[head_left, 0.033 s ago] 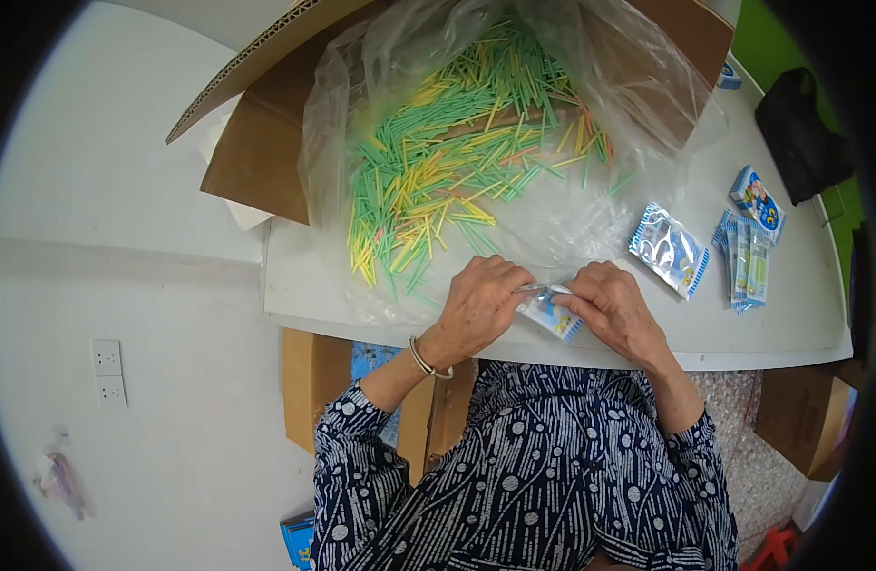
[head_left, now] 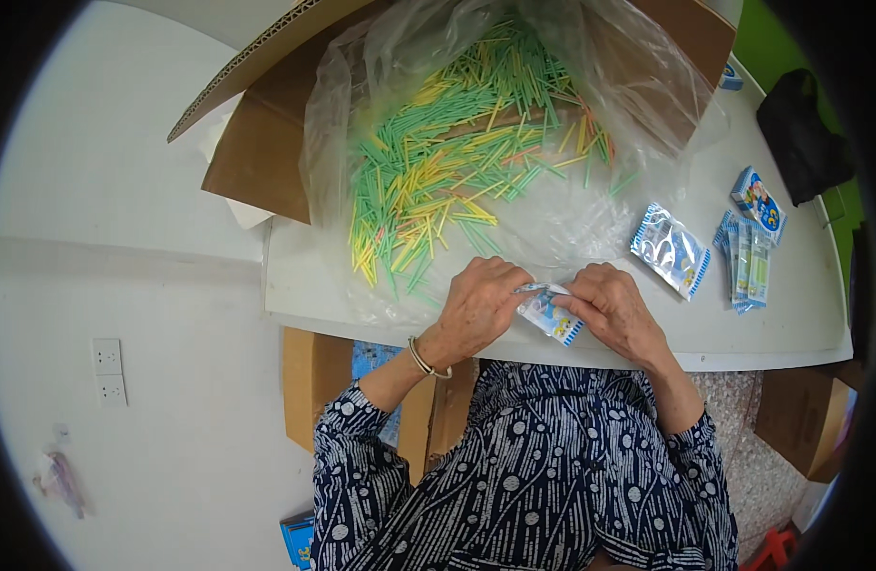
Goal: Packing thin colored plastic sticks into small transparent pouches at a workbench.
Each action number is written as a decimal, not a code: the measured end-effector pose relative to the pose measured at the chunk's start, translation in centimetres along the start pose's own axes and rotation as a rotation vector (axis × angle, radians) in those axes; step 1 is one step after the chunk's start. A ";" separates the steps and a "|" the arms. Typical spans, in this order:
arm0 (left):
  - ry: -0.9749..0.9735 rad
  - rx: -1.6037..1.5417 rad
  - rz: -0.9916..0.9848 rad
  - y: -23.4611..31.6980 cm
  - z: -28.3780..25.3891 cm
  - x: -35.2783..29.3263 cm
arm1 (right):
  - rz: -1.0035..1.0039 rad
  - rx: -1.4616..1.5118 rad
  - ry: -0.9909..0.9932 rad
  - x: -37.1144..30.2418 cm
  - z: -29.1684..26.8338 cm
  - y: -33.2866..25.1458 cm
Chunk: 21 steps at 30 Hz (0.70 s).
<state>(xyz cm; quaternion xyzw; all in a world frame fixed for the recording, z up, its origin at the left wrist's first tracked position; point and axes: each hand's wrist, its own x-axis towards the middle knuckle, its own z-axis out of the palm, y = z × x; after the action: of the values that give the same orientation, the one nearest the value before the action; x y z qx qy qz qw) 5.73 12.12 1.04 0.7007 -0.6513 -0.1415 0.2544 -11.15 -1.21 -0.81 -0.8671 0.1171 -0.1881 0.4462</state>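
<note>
Over the table's near edge, both hands pinch the top of a small blue-and-white plastic packet (head_left: 554, 320). My left hand (head_left: 483, 303), with a bangle at the wrist, grips its left upper corner. On the other upper corner, the thumb and curled fingers of my right hand (head_left: 609, 306) are closed. The packet's lower end hangs tilted toward me; whether its top is sealed is hidden by my fingers. Beyond my hands, many thin green, yellow and pink sticks (head_left: 428, 181) lie loose in a clear plastic bag (head_left: 552, 228) that spills from a cardboard box.
The cardboard box (head_left: 257, 157) lies with its flaps spread across the white table (head_left: 790, 324). To the right are a silver-and-blue packet (head_left: 671, 249), several slim packets (head_left: 745, 262), a small blue box (head_left: 759, 203) and a black cloth item (head_left: 804, 138). An open carton (head_left: 310, 381) stands below the table's edge.
The packet between my hands has tilted slightly, and more of its printed front shows. My hands have barely moved.
</note>
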 end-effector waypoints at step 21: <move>-0.148 0.786 -0.063 -10.5 -7.0 -2.2 | 0.004 0.065 0.032 2.1 3.3 2.4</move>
<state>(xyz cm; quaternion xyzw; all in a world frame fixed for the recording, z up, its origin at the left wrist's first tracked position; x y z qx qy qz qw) 18.05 15.70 0.92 0.7522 -0.6506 0.0607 -0.0849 -7.95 -0.97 -4.10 -0.8487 0.1196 -0.2049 0.4726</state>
